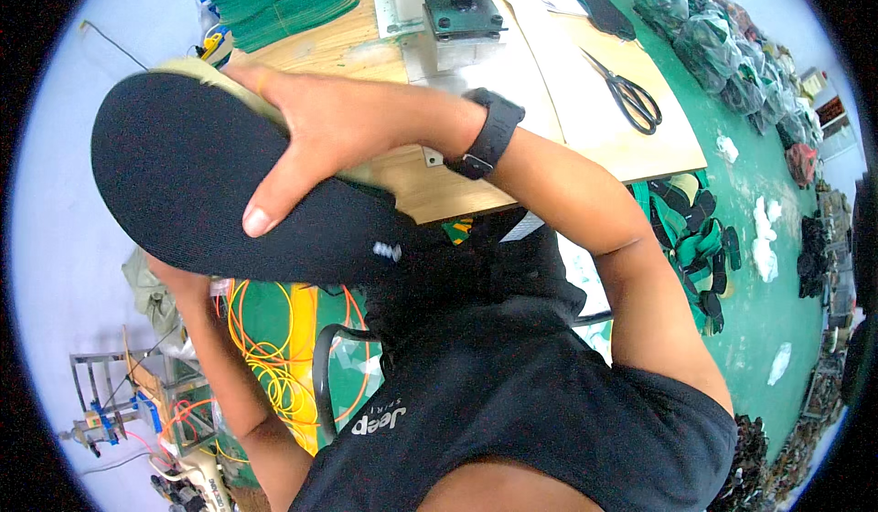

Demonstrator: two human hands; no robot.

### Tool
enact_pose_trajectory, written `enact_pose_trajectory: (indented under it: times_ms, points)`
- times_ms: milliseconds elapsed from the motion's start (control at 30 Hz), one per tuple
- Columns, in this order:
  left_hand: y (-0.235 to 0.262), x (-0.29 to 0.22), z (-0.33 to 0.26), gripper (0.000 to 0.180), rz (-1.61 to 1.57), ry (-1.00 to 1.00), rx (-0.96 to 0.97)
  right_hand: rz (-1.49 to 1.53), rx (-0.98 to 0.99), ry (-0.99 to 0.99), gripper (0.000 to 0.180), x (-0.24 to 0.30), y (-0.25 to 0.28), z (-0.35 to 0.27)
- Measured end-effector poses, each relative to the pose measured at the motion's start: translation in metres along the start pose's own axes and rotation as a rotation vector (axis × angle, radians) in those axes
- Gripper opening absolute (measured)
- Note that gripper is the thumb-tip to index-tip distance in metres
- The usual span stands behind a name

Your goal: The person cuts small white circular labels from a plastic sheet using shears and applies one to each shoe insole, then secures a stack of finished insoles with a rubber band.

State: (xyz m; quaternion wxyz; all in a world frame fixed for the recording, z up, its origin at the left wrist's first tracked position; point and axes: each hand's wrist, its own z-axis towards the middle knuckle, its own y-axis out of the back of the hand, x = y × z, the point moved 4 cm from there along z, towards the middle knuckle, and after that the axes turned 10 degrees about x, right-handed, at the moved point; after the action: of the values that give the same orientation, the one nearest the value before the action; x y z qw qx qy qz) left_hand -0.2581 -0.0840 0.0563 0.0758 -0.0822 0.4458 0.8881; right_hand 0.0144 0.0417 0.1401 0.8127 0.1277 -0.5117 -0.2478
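1. Insole [174, 174], black, fills the left of the frame, long axis running upper left to centre.
2. Right hand [320, 123] clamps its top edge, thumb pressed across the face.
3. Left hand's grip underneath: can't tell, it's hidden.

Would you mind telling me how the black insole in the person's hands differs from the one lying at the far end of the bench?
The held insole fills much of the view, close to the camera; the far insole looks small. The held one is gripped by the right hand, with the left hand mostly hidden under it; the far one lies untouched on the bench. The held one shows a pale yellowish layer along its upper edge; the far one shows none. Both are dark and elongated.
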Motion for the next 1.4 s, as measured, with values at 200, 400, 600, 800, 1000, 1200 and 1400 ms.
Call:
enact_pose_trajectory:
  times_ms: [200, 400, 600, 800, 1000, 1200, 1400]
  points:
    - [-0.024, 0.028, 0.035, 0.051, -0.700, 0.091, -0.051, -0.962, 0.201, -0.220, 0.109, -0.074, -0.016, -0.011]
    - [-0.063, -0.013, 0.019, 0.071, -1.375, 0.129, 0.133, -0.876, 0.370, -0.377, 0.103, -0.073, -0.022, 0.004]
    - [-0.071, -0.040, 0.027, 0.084, -1.066, -0.070, 0.279, -0.971, 0.144, -0.249, 0.110, -0.093, -0.022, 0.005]
    - [-0.057, -0.039, 0.010, 0.095, -0.924, -0.123, 0.132, -0.944, 0.118, -0.201, 0.111, -0.087, -0.011, 0.011]
    - [-0.071, -0.040, 0.008, 0.116, -0.801, -0.095, 0.117, -0.865, 0.247, -0.317, 0.118, -0.088, -0.020, 0.012]
    - [-0.064, -0.050, 0.001, 0.117, -0.868, -0.167, 0.066, -0.880, 0.180, -0.140, 0.116, -0.074, -0.028, 0.014]
    - [-0.056, -0.046, 0.003, 0.089, -0.900, -0.025, 0.235, -0.777, 0.256, -0.184, 0.086, -0.081, -0.025, 0.021]
